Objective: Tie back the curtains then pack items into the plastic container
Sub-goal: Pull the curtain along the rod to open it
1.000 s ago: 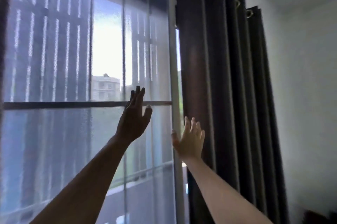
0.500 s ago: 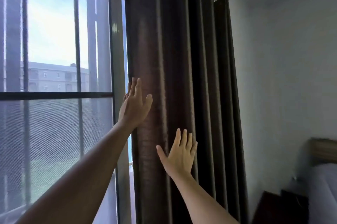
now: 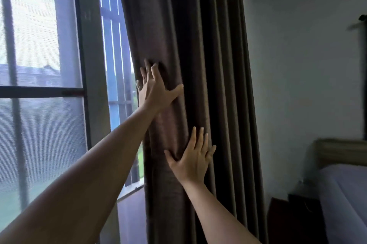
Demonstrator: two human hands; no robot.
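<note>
A dark brown eyelet curtain [image 3: 214, 64] hangs bunched in folds at the right side of the window. My left hand [image 3: 154, 89] lies on its left edge with fingers spread and straight, the thumb stretched across a fold. Lower down, my right hand [image 3: 193, 159] presses flat on the folds, fingers straight and pointing up. No tie-back and no plastic container are in view.
A screened window [image 3: 39, 84] with a grey frame fills the left. A white wall [image 3: 297, 84] stands right of the curtain. At the lower right are a bed [image 3: 345, 194] with a wooden headboard and a dark nightstand [image 3: 294, 220].
Both hands have moved right from the window glass onto the curtain, and the folds are pushed closer together. The view has swung to the right, showing the bed.
</note>
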